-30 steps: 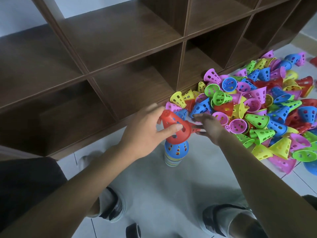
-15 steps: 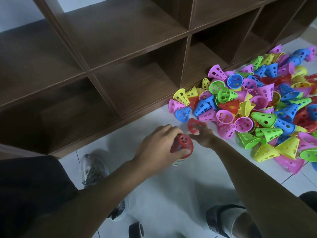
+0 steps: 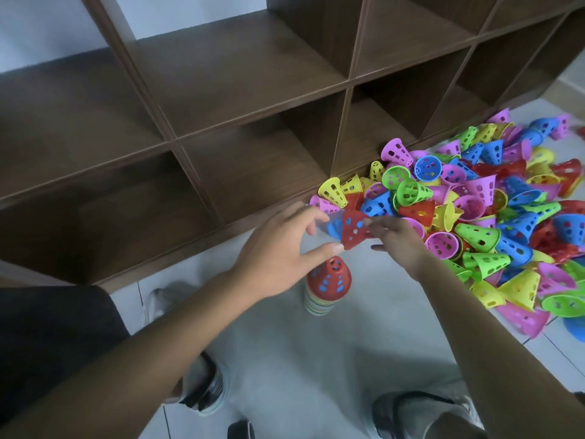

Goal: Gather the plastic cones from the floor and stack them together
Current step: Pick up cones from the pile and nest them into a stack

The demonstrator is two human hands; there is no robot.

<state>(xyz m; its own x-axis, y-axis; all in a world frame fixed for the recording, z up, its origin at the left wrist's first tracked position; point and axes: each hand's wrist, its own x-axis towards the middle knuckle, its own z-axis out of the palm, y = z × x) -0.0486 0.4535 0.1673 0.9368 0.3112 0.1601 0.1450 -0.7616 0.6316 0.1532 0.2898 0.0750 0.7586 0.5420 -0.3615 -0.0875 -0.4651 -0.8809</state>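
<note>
Right hand: pinching a loose red cone at its rim, above the stack.
Left hand: fingers spread, thumb tip touching that cone.
Stack: standing upright on the floor, red on top.
Pile: lying against the shelf unit.
Shelf compartments: showing nothing inside.

Bare floor around stack open; cone pile crowds right, shelf unit blocks behind.

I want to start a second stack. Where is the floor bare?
Bare grey floor lies between the red-topped cone stack and the two shoes, and left of the stack along the brown wooden shelf. Right is crowded by the pile of coloured perforated plastic cones.
</note>
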